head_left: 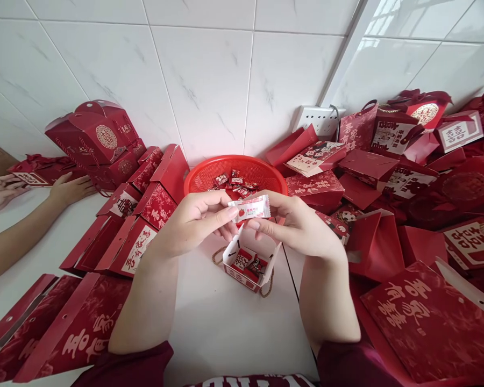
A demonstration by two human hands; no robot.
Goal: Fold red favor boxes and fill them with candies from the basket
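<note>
Both hands are closed on a small white candy packet [251, 208] with a red fruit print: the left hand [196, 221] pinches one end between thumb and fingers, while the right hand [300, 221] grips the other end, its thumb along the lower edge. Holding it by its two ends leaves the printed middle uncovered and facing the wearer (whether a second packet lies behind it, I cannot tell). The packet is just above a small open gift box [239, 278], which stands upright on the white table [229, 333] between the forearms. The flaps of that box are spread, presumably so its mouth is easy to reach, and dark red wrapped sweets [242, 259] lie inside; its rope handle [268, 286] hangs outside the walls, clear of the opening.

Near the table's far edge, by the tiled wall [210, 80], sits a red plastic basket [193, 177] with more wrapped candies [237, 178] at its bottom, its raised sides likely there to hold them together. Along the left side, upright red gift boxes [143, 248] stand close together in rows, perhaps to save room. On the right, a looser heap of gift boxes [423, 317] leans every way, some of them reaching the power strip [315, 121]. At the table's far left, a co-worker's hand [69, 191] rests beside a red box [50, 174].
</note>
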